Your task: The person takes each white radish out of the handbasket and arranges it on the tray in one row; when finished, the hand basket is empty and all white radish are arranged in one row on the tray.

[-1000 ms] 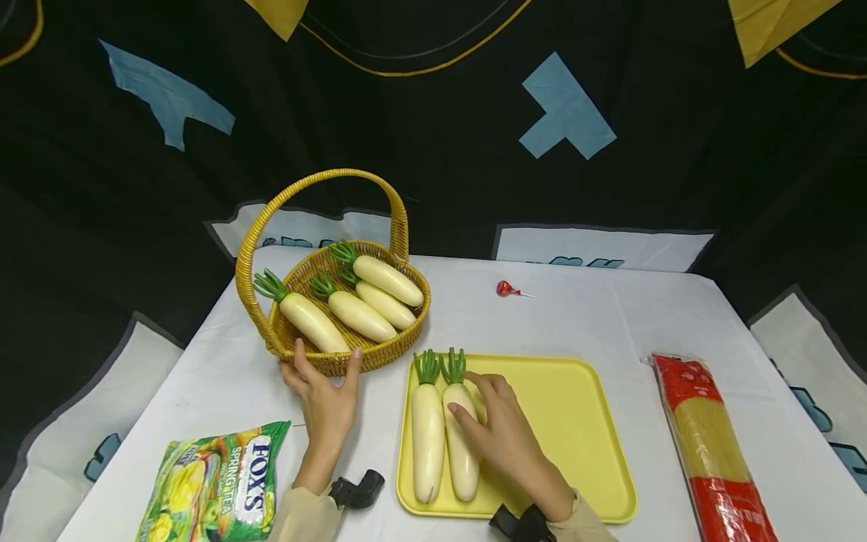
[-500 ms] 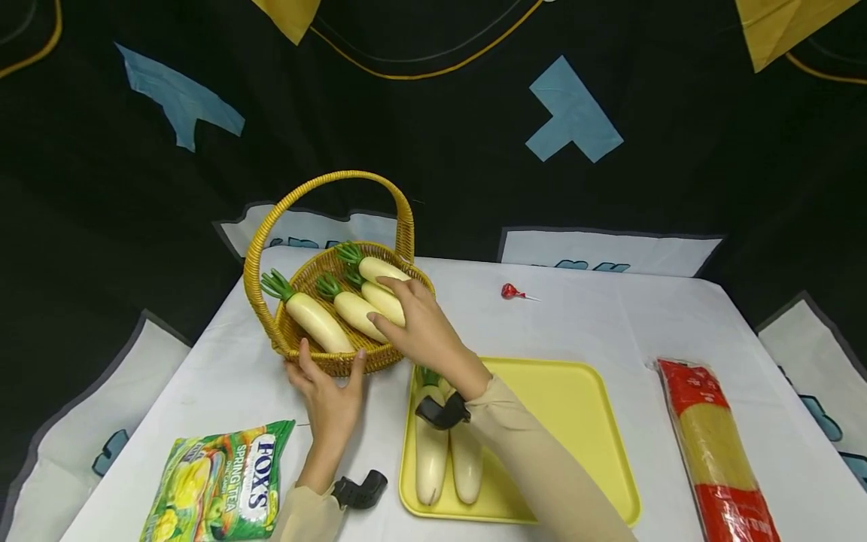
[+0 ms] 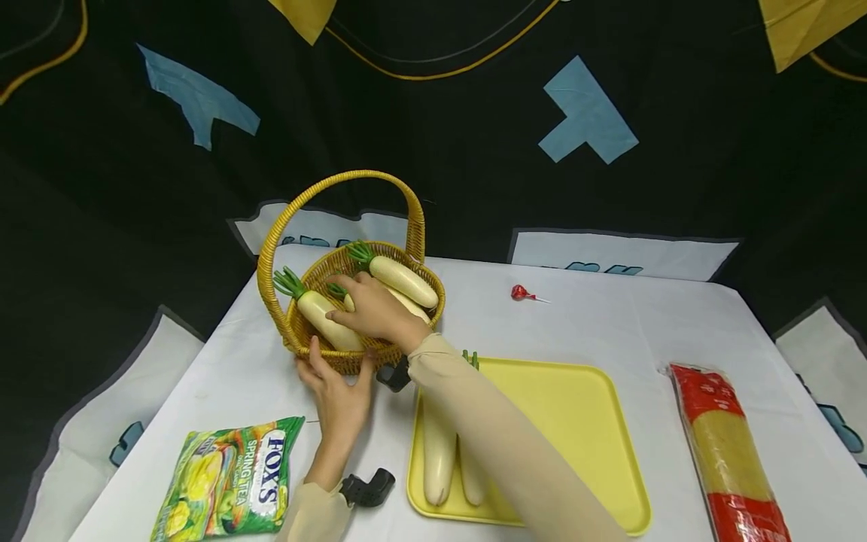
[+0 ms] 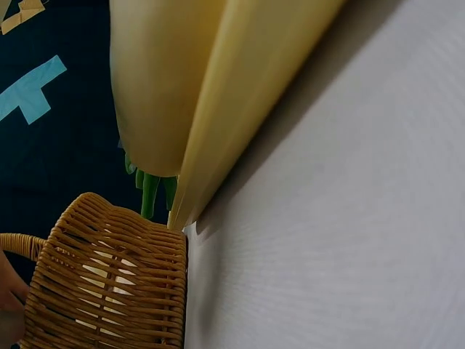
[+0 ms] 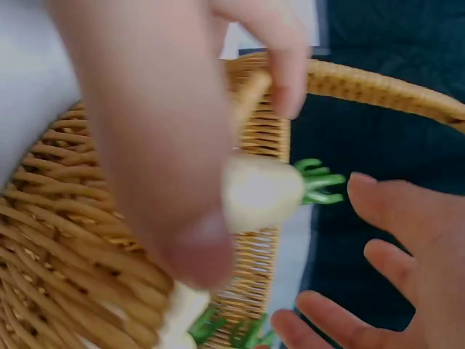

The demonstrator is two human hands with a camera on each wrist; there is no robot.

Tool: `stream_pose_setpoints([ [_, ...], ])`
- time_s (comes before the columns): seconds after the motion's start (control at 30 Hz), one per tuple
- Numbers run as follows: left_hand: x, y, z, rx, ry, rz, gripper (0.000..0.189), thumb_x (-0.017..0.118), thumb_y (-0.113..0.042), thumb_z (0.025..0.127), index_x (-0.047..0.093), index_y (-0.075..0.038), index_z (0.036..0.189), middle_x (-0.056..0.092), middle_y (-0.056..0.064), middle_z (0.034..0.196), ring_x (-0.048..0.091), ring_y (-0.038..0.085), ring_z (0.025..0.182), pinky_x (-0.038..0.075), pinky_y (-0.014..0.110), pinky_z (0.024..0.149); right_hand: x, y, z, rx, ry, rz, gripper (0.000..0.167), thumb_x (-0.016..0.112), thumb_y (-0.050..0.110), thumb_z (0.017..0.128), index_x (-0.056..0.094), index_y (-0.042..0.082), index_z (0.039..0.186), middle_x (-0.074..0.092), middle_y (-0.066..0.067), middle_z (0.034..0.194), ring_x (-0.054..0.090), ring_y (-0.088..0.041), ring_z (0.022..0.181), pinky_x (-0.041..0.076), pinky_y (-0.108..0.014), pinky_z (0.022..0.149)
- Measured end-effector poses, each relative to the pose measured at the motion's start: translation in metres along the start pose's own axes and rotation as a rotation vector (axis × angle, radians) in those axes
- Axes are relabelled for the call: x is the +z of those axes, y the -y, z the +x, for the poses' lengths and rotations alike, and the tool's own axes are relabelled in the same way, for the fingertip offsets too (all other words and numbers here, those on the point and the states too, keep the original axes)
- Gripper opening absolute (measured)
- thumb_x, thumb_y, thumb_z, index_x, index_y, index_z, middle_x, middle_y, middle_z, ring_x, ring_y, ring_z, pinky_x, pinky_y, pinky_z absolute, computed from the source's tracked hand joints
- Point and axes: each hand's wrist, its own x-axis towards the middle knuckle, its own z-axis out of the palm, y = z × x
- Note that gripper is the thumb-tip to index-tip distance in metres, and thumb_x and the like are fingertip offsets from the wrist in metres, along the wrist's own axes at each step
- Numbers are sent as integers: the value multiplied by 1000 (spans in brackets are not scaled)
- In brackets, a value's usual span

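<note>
My left hand touches the near rim of a yellow wicker basket, its thumb and fingers spread against the outside. Above the white radishes in the basket is my right hand, its thumb over the leftmost radish; it partly covers a middle one. At the back of the basket lies another radish. In the right wrist view, a radish shows between blurred fingers, with gaps visible around it. On the yellow tray two more radishes lie side by side, partly hidden by my right sleeve.
To the left lies a green Fox's candy bag. A red lollipop lies behind the tray, and a long red-and-yellow packet is to its right. The basket's tall handle arches over the radishes. A black curtain hangs behind the table.
My right hand has left the radishes on the tray and moved up and left into the basket, over the radishes there. My left hand stays at the basket's rim.
</note>
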Motion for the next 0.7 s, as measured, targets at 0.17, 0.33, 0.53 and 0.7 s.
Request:
stream_pose_setpoints([
  [0.17, 0, -1, 0, -6, 10, 2, 91, 59, -51, 81, 1, -20, 145, -11, 31, 145, 7, 48, 134, 24, 61, 100, 13, 0, 8, -1, 57, -26, 58, 60, 35, 86, 37, 21, 138, 51, -11, 125, 49, -21, 112, 44, -31, 89],
  [0.33, -1, -2, 0, -3, 11, 10, 90, 59, -48, 82, 1, -20, 145, -10, 31, 145, 10, 49, 133, 27, 61, 98, 20, 0, 12, 16, 89, -41, 60, 62, 33, 85, 36, 20, 138, 49, -11, 132, 43, -24, 124, 40, -34, 98],
  [0.53, -1, -1, 0, -15, 19, 16, 90, 58, -51, 82, 1, -20, 145, -10, 31, 145, 13, 50, 131, 29, 61, 96, 28, -3, 15, 15, 134, -48, 59, 63, 31, 85, 38, 21, 137, 52, -9, 131, 39, -25, 128, 39, -33, 100],
  [0.7, -2, -1, 0, -19, 20, 20, 90, 58, -51, 82, 1, -21, 145, -11, 30, 145, 14, 50, 131, 30, 61, 95, 33, -5, 15, 18, 164, -14, 59, 63, 28, 85, 36, 22, 138, 59, -7, 122, 43, -24, 124, 43, -29, 93],
])
